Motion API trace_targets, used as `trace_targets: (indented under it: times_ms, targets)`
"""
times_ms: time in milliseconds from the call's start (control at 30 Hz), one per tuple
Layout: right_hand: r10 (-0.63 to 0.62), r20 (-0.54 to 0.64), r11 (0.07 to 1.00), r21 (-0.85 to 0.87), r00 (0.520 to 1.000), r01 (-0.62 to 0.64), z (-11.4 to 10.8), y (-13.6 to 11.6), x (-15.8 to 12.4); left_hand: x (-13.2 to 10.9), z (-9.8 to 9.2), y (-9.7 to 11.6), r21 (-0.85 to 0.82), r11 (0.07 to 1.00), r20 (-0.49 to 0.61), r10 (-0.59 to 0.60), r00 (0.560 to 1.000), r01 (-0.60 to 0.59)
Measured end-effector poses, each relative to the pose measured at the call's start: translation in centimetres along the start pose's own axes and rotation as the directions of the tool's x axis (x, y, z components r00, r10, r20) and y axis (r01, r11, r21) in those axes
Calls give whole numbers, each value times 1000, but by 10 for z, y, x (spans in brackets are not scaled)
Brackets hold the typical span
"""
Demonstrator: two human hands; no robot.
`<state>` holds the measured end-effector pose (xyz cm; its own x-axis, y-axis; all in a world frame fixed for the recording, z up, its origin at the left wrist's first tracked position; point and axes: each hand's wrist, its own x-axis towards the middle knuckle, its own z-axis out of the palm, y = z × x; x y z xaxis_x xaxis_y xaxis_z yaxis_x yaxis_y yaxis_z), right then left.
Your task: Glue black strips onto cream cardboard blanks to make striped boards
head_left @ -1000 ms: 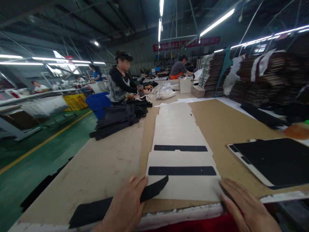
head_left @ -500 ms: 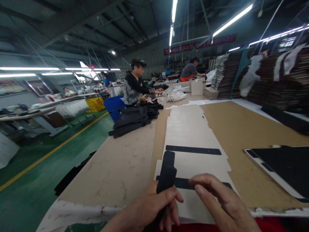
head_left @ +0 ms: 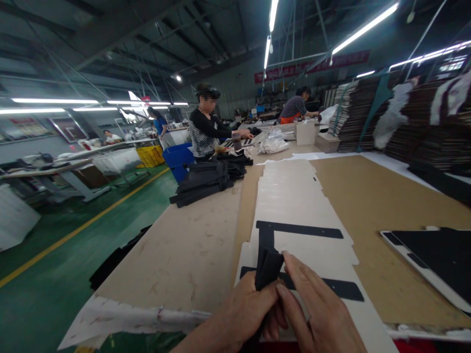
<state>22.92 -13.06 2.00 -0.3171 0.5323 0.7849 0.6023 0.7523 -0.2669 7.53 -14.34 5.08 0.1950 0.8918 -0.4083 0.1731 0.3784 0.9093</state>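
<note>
Two hands of the wearer in view, both above the near edge of the bench (head_left: pixel 195 245). Left hand (head_left: pixel 253 306): closed round a bundle of matte black fabric-like strips (head_left: pixel 270 267), layer count unclear. Right hand (head_left: pixel 316 304): half curled, fingertips at the bundle's right side; can't tell if it pinches. Bundle is over the near part of one row of overlapping flat cream panels (head_left: pixel 292 191), panel count unclear; its upper end covers part of the far strip in view, contact unclear.

Two long black strips with rounded corners lie across the row: far strip (head_left: pixel 301 230), full length nearly visible, and near strip (head_left: pixel 342 289), partly hidden by hands and bundle. One loose pile of black strips (head_left: pixel 206 181) at the bench's left edge, one black rectangular sheet on a white board (head_left: pixel 441 250) at the right edge. Toward the far end: one crumpled clear plastic bag (head_left: pixel 273 142), two plain cartons (head_left: pixel 305 132). One co-worker (head_left: pixel 204 127) stands beyond the pile.

Versus one second ago: black material was lying at the near edge under the left hand, now lifted; right hand has left the panel's right edge. Versus half a second ago: right hand has closed in from apart to the bundle.
</note>
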Motion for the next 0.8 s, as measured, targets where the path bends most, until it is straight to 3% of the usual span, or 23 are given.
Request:
trace_targets:
  times_ms: [267,567,633,700,800]
  targets:
    - [-18,-49,1000,3,999,19,0,-1,-1,2,4,-2,80,997,-13,10,1000,-9]
    - [126,-68,981,156,990,-114,-7,-8,-2,2,12,-1,29,999,8,25,1000,-25]
    - [232,-28,951,218,972,-221,-12,-6,0,0,12,-1,72,996,39,53,998,-55]
    - [425,87,845,317,901,-430,-18,0,6,-3,12,-2,152,986,89,50,995,-63]
    - [632,329,513,501,702,-697,-27,11,15,-10,13,1,277,961,147,-20,989,-22]
